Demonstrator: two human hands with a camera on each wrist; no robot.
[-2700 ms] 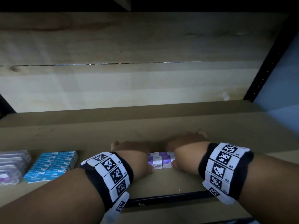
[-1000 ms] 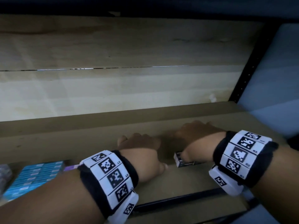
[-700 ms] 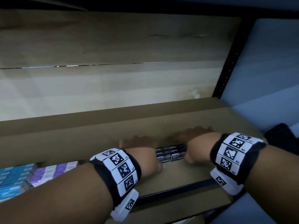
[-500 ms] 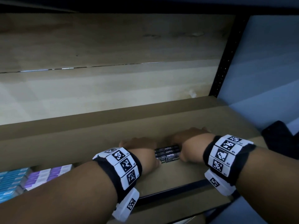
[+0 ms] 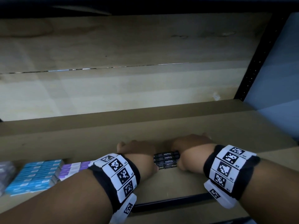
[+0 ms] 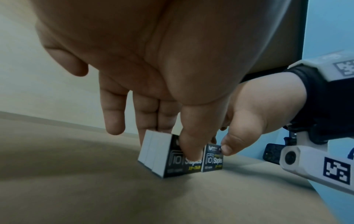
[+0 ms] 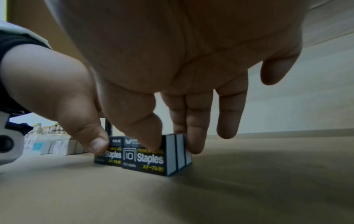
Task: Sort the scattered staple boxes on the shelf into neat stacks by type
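Several black staple boxes (image 5: 166, 160) stand packed side by side on the cardboard shelf (image 5: 178, 183), printed "Staples". My left hand (image 5: 137, 152) grips their left end; in the left wrist view its thumb (image 6: 191, 150) presses the front of the black boxes (image 6: 168, 157) and its fingers reach behind. My right hand (image 5: 191, 149) grips the right end. In the right wrist view its thumb (image 7: 151, 144) lies on the front of the black boxes (image 7: 145, 159) and its fingers (image 7: 195, 136) sit behind them. The boxes' middle is covered by both hands.
At the left of the shelf lie a block of blue boxes (image 5: 32, 175), a row of purple boxes (image 5: 74, 168) and pale lilac boxes (image 5: 4, 172) at the frame's edge. A black upright post (image 5: 252, 62) bounds the shelf on the right. A wooden back wall (image 5: 113, 88) stands behind.
Earlier both hands held purple boxes. One second ago only my right hand was on a black box; since then my left hand has come against the black boxes too.
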